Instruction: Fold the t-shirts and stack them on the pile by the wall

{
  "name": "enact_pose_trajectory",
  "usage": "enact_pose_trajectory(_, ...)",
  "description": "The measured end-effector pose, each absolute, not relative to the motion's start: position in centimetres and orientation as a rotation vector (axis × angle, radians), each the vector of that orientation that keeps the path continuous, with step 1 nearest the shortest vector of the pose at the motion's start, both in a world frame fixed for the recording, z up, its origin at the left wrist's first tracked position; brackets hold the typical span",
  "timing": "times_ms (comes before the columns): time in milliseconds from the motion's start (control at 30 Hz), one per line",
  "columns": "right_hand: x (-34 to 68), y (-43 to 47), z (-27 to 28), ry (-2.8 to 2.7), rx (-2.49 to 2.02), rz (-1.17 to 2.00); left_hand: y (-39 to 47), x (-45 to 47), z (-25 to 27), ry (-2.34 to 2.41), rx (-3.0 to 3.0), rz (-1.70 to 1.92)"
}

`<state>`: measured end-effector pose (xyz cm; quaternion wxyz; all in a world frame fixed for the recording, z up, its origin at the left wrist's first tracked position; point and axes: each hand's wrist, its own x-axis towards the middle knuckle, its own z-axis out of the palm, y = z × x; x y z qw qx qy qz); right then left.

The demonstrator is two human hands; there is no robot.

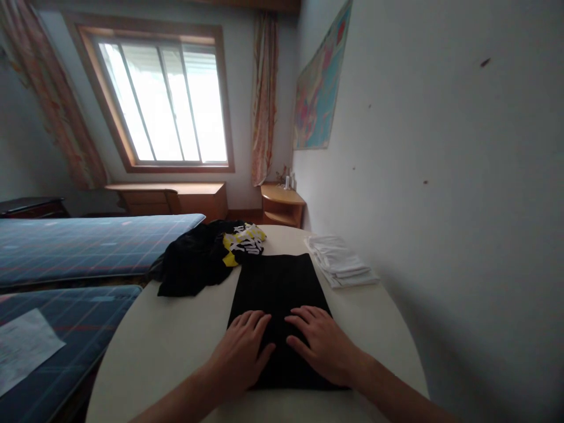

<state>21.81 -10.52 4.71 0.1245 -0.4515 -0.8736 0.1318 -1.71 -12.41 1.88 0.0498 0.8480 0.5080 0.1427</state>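
A black folded cloth, probably a garment though its kind is hard to make out, lies flat as a long rectangle on the round white table. My left hand rests on its left side, palm down with the fingers stretched out and the thumb apart. On the right side of the cloth lies my right hand, also palm down and fingers spread. Neither hand grips anything. Between the hands the black surface looks smooth.
Crumpled black clothing with a yellow and white patterned part lies at the table's far left. A stack of folded white cloth sits far right, near the wall. Blue plaid mattresses stand left of the table.
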Motion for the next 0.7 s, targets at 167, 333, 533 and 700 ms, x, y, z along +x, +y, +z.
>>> enact_pose_trajectory(167,18.0,-9.3,4.4,-2.469,-1.297,0.321,-8.4,0.0,1.7,1.613,2.601,0.522)
enact_pose_trajectory(333,18.7,-9.6,2.1,-2.577,-1.254,0.417,-6.8,-1.3,-1.3,1.758,2.552,0.51)
enact_pose_trajectory(533,22.1,-10.6,2.1,-2.54,-1.352,0.416,-7.2,-2.4,-1.3,1.961,2.484,0.522)
enact_pose_trajectory(700,20.9,-12.2,2.6,-2.493,-1.46,0.447,-9.2,-0.9,-1.0,1.781,2.597,0.642)
